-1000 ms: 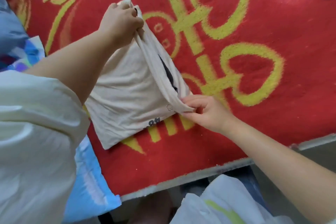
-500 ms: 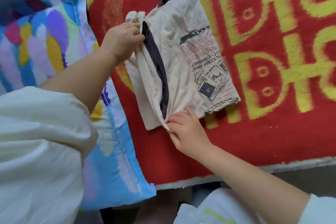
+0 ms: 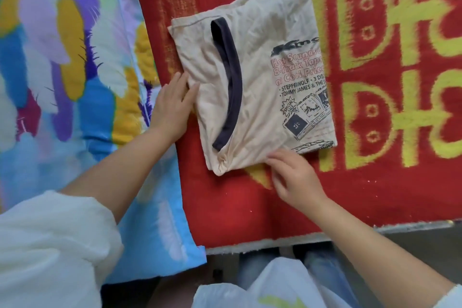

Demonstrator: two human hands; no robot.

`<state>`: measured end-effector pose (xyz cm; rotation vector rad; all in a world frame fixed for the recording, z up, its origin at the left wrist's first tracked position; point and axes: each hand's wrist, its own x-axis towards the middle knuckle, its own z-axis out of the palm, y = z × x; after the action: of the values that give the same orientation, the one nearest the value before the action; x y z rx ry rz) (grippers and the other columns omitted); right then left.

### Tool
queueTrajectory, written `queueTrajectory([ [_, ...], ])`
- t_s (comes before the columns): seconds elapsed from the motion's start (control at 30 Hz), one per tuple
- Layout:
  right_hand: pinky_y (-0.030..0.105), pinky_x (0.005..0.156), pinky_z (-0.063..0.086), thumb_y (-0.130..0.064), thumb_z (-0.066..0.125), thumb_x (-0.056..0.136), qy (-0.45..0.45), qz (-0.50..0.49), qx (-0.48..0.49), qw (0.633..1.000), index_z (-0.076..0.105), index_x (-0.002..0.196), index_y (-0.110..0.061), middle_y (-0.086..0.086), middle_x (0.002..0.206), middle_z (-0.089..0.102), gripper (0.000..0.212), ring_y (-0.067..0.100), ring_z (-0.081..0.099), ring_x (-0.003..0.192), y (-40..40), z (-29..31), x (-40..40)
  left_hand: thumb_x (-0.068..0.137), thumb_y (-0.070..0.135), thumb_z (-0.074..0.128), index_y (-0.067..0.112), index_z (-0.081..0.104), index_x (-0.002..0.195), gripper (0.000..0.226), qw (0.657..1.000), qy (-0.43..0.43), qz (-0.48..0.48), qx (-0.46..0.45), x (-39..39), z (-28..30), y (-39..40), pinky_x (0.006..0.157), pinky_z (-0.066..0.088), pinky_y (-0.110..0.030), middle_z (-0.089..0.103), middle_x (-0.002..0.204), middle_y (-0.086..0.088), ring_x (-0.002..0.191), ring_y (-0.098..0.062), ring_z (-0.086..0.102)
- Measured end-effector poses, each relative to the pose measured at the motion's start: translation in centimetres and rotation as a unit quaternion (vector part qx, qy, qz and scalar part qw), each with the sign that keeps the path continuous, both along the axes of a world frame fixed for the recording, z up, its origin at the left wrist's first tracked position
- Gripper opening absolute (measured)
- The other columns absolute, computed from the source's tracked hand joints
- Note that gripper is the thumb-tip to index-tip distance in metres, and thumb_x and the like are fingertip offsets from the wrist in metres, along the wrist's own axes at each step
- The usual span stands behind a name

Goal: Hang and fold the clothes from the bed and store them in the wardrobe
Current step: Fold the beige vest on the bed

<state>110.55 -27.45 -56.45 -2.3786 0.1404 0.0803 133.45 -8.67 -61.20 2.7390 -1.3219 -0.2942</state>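
Red yellow-patterned bedspread (image 3: pixel 375 182): one folded beige navy-trimmed T-shirt (image 3: pixel 252 97), printed "Steppenwolf"; left hand (image 3: pixel 172 105) flat against it, right hand (image 3: pixel 295 177) relaxed, fingertips touching its hem.

The left hand (image 3: pixel 172 105) lies flat, palm down, with straight fingers (image 3: pixel 190 90) spread slightly and pointing up and to the right; its bare forearm runs back down to the lower left into a loose white sleeve bunched around the upper arm. The right hand (image 3: pixel 295 177) reaches in from the lower right on a bare forearm, back of the hand upward, its fingers (image 3: pixel 277 157) relaxed and slightly bent, fingertips angled toward the upper left. Neither hand has a grip closed; both are loose and stand well apart from each other.
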Motion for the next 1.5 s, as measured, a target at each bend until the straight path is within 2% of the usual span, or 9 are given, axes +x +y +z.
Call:
queueTrajectory([
  [0.13, 0.035, 0.089, 0.038, -0.021, 0.047, 0.081, 0.145, -0.197, -0.062, 0.968, 0.060, 0.108, 0.007, 0.023, 0.106, 0.062, 0.041, 0.035, 0.056, 0.101, -7.3, 0.1, 0.4, 0.086, 0.004, 0.038, 0.020, 0.023, 0.146, 0.064, 0.981, -0.036, -0.139, -0.128, -7.0, -2.0, 2.0, 0.104, 0.026, -0.042, 0.026, 0.147, -0.012, 0.129, -0.031, 0.032],
  [0.27, 0.026, 0.089, 0.038, -0.013, 0.058, 0.089, 0.280, -0.364, 0.142, 0.877, 0.043, 0.132, -0.005, 0.005, 0.119, 0.053, 0.047, 0.015, 0.049, 0.105, -9.7, -0.2, 2.7, 0.101, 0.013, 0.025, 0.028, 0.024, 0.145, 0.046, 0.968, -0.049, -0.182, -0.166, -10.4, -3.8, 2.8, 0.111, 0.016, -0.035, 0.018, 0.154, -0.001, 0.144, -0.015, 0.007],
  [0.5, 0.029, 0.071, 0.053, -0.001, 0.055, 0.088, 0.364, -0.388, 0.328, 0.781, 0.057, 0.087, -0.007, 0.007, 0.088, 0.063, 0.007, 0.016, 0.062, 0.073, -11.2, -0.8, 3.9, 0.073, 0.011, 0.040, 0.023, 0.050, 0.105, 0.035, 0.977, 0.134, -0.033, -0.164, -10.6, -1.9, 1.1, 0.081, 0.040, -0.064, 0.060, 0.118, -0.022, 0.116, -0.031, 0.037],
  [0.77, 0.025, 0.060, 0.057, -0.001, 0.052, 0.088, 0.472, -0.349, 0.369, 0.720, 0.058, 0.090, -0.004, 0.009, 0.087, 0.068, 0.006, 0.018, 0.067, 0.073, -10.9, 2.1, -1.5, 0.079, 0.015, 0.040, 0.028, 0.050, 0.108, 0.033, 0.935, 0.319, -0.016, -0.151, -15.2, 2.1, 3.7, 0.099, 0.039, -0.037, 0.055, 0.128, -0.014, 0.121, -0.022, 0.034],
  [0.97, 0.022, 0.052, 0.055, -0.001, 0.048, 0.090, 0.481, -0.374, 0.429, 0.667, 0.058, 0.094, 0.000, 0.006, 0.072, 0.073, 0.011, 0.014, 0.069, 0.061, -10.1, 5.5, -4.6, 0.055, 0.089, 0.044, 0.078, 0.043, 0.091, 0.037, 0.813, 0.569, 0.102, -0.076, -14.8, 8.1, 3.6, 0.088, 0.029, 0.004, 0.038, 0.105, 0.059, 0.104, 0.031, 0.038],
  [1.1, 0.017, 0.040, 0.048, -0.002, 0.049, 0.089, 0.378, -0.456, 0.435, 0.678, 0.051, 0.090, -0.007, 0.001, 0.054, 0.067, 0.005, 0.008, 0.062, 0.045, -10.6, 7.0, -1.0, 0.056, 0.046, 0.070, 0.064, 0.061, 0.081, 0.032, 0.760, 0.606, 0.175, -0.156, -11.3, 10.1, 2.2, 0.076, 0.040, -0.001, 0.061, 0.088, 0.039, 0.085, 0.018, 0.056],
  [1.3, 0.030, 0.057, 0.057, -0.008, 0.054, 0.084, 0.197, -0.531, 0.553, 0.611, 0.052, 0.088, -0.009, 0.010, 0.073, 0.066, 0.004, 0.017, 0.066, 0.062, -11.7, 6.4, 8.2, 0.088, 0.000, 0.048, 0.011, 0.062, 0.100, 0.021, 0.614, 0.584, 0.423, -0.320, -3.8, 7.7, -2.4, 0.070, 0.050, -0.016, 0.071, 0.077, 0.010, 0.074, -0.002, 0.065],
  [1.4, 0.037, 0.070, 0.054, -0.022, 0.039, 0.098, 0.233, -0.519, 0.461, 0.681, 0.042, 0.110, -0.010, 0.012, 0.089, 0.060, 0.018, 0.022, 0.063, 0.074, -11.8, 3.9, 10.4, 0.088, 0.017, 0.056, 0.010, 0.039, 0.135, 0.051, 0.612, 0.442, 0.580, -0.305, -1.6, 4.2, -4.3, 0.084, 0.049, -0.028, 0.062, 0.117, -0.004, 0.105, -0.018, 0.061],
  [1.5, 0.043, 0.085, 0.049, -0.022, 0.043, 0.093, 0.234, -0.410, 0.138, 0.871, 0.048, 0.120, -0.005, 0.010, 0.102, 0.059, 0.032, 0.026, 0.060, 0.092, -10.8, 1.5, 8.7, 0.089, 0.022, 0.053, 0.003, 0.027, 0.142, 0.062, 0.716, 0.267, 0.602, -0.231, -3.9, 3.7, -5.6, 0.105, 0.028, -0.026, 0.040, 0.141, -0.017, 0.131, -0.026, 0.039],
])
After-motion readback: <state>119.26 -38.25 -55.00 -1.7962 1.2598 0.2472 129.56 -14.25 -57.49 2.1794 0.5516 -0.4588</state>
